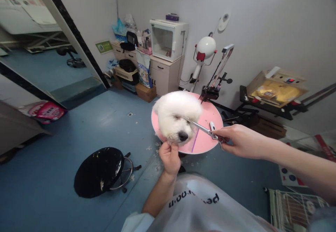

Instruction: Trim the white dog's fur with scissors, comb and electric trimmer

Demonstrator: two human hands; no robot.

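A fluffy white dog [178,111] is on the round pink table [210,111], its face toward me. My left hand [170,157] is closed on the fur under the dog's chin, just below the black nose. In my right hand [236,141] is a pair of scissors [206,130], its fingers around the handles. The blades point left, with their tips at the fur beside the dog's eye. A purple comb [195,141] and a small white tool [212,125] lie on the table to the right of the dog.
A black round stool [99,172] stands on the blue floor at left. Behind the table are a white dryer [206,47] on a stand and a grooming arm [222,63]. Cabinets [164,72] line the back wall. A wire rack [294,207] is at lower right.
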